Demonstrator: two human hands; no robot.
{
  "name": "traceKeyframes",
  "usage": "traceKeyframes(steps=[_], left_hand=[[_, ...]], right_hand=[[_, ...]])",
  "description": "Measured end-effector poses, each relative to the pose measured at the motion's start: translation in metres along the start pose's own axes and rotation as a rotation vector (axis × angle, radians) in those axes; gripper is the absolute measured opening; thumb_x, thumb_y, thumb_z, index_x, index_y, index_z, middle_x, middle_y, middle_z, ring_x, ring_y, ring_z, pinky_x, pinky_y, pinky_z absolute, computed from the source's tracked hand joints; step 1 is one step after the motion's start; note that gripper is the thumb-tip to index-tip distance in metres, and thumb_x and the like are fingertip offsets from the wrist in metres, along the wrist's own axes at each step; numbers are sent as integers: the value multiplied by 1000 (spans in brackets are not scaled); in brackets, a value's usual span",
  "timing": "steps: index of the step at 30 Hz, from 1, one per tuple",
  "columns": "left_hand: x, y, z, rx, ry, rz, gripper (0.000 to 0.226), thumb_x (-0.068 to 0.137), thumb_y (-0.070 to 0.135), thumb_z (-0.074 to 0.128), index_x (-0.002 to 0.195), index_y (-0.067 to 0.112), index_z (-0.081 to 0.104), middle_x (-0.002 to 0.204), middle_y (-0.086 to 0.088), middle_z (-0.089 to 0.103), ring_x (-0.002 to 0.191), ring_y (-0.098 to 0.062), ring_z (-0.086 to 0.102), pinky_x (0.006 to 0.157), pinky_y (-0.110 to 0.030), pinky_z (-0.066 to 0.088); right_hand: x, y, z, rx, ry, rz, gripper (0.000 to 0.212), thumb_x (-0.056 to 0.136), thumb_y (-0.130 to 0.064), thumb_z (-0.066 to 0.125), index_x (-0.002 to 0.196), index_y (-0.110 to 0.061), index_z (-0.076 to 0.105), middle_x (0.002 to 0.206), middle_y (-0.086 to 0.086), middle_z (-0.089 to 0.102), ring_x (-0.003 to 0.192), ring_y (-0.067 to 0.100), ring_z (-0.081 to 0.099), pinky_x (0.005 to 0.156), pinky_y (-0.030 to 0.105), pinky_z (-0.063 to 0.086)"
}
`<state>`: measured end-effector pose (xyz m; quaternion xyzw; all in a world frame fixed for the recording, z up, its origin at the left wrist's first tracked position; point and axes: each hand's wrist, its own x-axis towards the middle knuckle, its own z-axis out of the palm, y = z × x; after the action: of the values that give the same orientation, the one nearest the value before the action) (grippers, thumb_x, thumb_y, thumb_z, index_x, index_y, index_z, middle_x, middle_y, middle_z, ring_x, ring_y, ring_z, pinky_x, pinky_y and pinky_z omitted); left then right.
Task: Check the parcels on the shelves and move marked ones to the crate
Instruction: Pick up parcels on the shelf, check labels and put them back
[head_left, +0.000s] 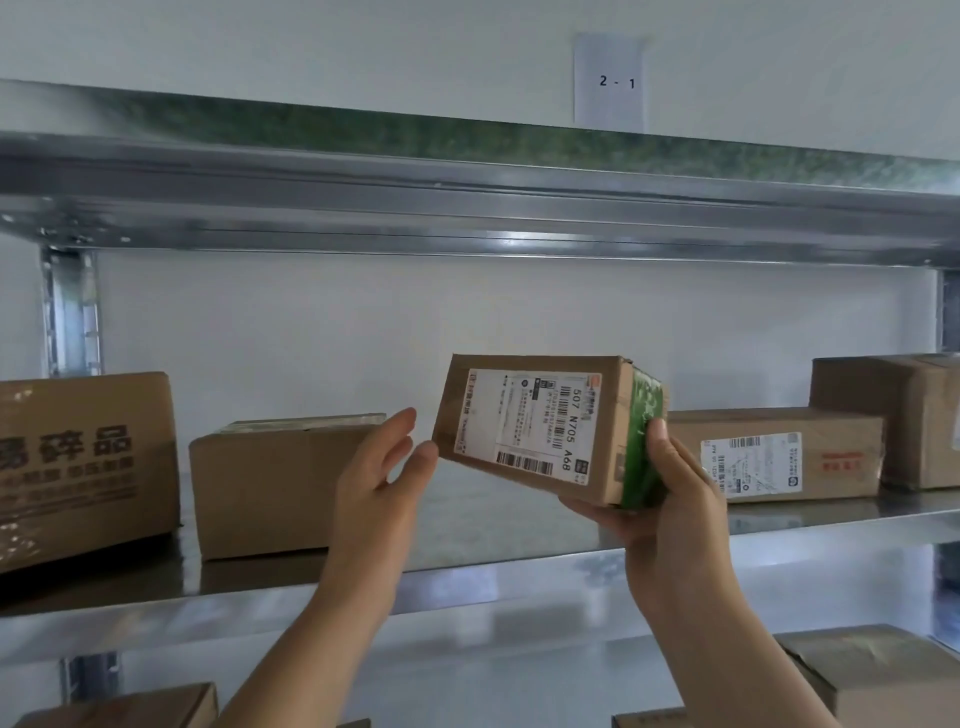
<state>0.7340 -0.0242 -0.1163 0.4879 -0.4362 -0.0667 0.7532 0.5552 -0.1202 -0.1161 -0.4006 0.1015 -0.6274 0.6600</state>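
Observation:
A small cardboard parcel (545, 426) with a white shipping label and green tape on its right end is held tilted in the air above the metal shelf (493, 577). My right hand (660, 493) grips it from below and at the green end. My left hand (384, 467) is open, fingertips just at the parcel's lower left corner. No crate is in view.
On the same shelf stand a large printed box (83, 467) at the left, a plain box (270, 483) beside it, a labelled flat box (779, 452) and a taller box (904, 415) at the right. More boxes (878, 675) sit on the shelf below. A wall sign (610, 83) reads 2 - 1.

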Motion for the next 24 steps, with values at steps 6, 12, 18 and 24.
traceKeyframes(steps=[6, 12, 18, 24], left_hand=[[5, 7, -7, 3, -26, -48, 72, 73, 62, 77, 134, 28, 58, 125, 16, 66, 122, -2, 58, 111, -40, 43], [-2, 13, -4, -38, -143, -120, 39, 85, 43, 69, 123, 44, 63, 108, 22, 73, 95, 7, 68, 99, -42, 49], [-4, -5, -7, -49, -43, 14, 42, 94, 21, 66, 132, 38, 59, 116, 18, 72, 107, 1, 67, 90, -19, 53], [5, -35, 4, 95, -43, 28, 51, 92, 16, 69, 130, 46, 51, 123, 20, 67, 116, 2, 62, 96, -24, 48]], right_hand=[[10, 0, -6, 49, -82, 112, 34, 102, -36, 50, 115, -15, 72, 118, 16, 74, 108, 40, 71, 72, 55, 61], [16, 10, -4, -55, -105, 231, 34, 105, -37, 48, 106, -20, 78, 113, 14, 76, 102, 37, 73, 63, 49, 63], [23, 21, -3, -443, 74, 22, 11, 100, -12, 59, 105, -15, 69, 107, 19, 74, 99, 35, 72, 77, 46, 58], [29, 30, 2, -482, -2, -46, 26, 104, -31, 54, 104, -14, 74, 95, 2, 76, 96, 22, 68, 94, 44, 53]])
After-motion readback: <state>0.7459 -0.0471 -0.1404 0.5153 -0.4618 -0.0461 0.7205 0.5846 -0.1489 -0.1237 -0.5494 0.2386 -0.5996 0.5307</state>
